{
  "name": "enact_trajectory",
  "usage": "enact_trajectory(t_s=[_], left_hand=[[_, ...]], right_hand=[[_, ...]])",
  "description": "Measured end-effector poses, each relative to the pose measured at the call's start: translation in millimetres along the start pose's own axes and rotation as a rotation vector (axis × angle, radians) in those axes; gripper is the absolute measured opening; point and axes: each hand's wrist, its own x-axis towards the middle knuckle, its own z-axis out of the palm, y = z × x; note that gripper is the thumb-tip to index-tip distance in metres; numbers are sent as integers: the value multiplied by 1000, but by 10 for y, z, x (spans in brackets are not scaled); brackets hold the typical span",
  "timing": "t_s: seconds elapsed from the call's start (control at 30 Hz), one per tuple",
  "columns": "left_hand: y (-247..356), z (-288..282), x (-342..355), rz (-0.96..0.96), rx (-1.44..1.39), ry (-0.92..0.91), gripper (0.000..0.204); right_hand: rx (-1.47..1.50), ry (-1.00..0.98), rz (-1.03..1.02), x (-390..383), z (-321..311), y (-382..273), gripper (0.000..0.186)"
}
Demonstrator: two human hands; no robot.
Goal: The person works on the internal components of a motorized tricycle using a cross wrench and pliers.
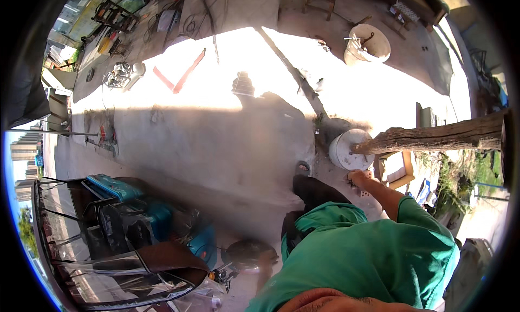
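I wear a green shirt [368,252] and stand on a concrete yard. My right hand [356,177] reaches out low beside a white bucket [344,149] at the foot of a leaning tree trunk [433,138]; its fingers are too small to read. A small reddish block [365,193] shows just under that wrist. My left hand [265,260] is down near a dark round part [246,252] of a vehicle, mostly in shadow. My dark shoe [311,190] points toward the bucket.
A blue vehicle with a black metal frame [130,214] fills the lower left. A wooden crate [398,168] stands right of the bucket. Farther off lie red angle bars [181,76], a small machine [122,73] and a large white tub [368,43].
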Motion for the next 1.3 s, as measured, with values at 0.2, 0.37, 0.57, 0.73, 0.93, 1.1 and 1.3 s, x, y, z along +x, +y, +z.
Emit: enact_trajectory(t_s=[0.2, 0.37, 0.57, 0.73, 0.93, 1.1, 1.3], left_hand=[[1293, -380, 139, -246, -472, 126, 28], [2046, -901, 620, -184, -276, 57, 29], [2586, -1757, 1792, 207, 295, -309, 29], [3807, -2497, 3038, -233, -390, -322, 26], [6701, -1709, 3604, -28, 357, 32, 31], [7960, -1414, 4204, 133, 462, -18, 35], [7891, -414, 4118, 53, 448, -193, 32]], right_hand=[[228, 0, 31, 117, 498, -1309, 16], [325, 98, 73, 171, 464, -1230, 16], [592, 369, 205, -61, 358, -634, 19], [903, 487, 118, -393, 627, -737, 21], [1154, 446, -168, -711, 1367, -1339, 37], [1241, 412, -11, -427, 1267, -1797, 39], [1142, 485, 74, 16, 589, -1976, 39]])
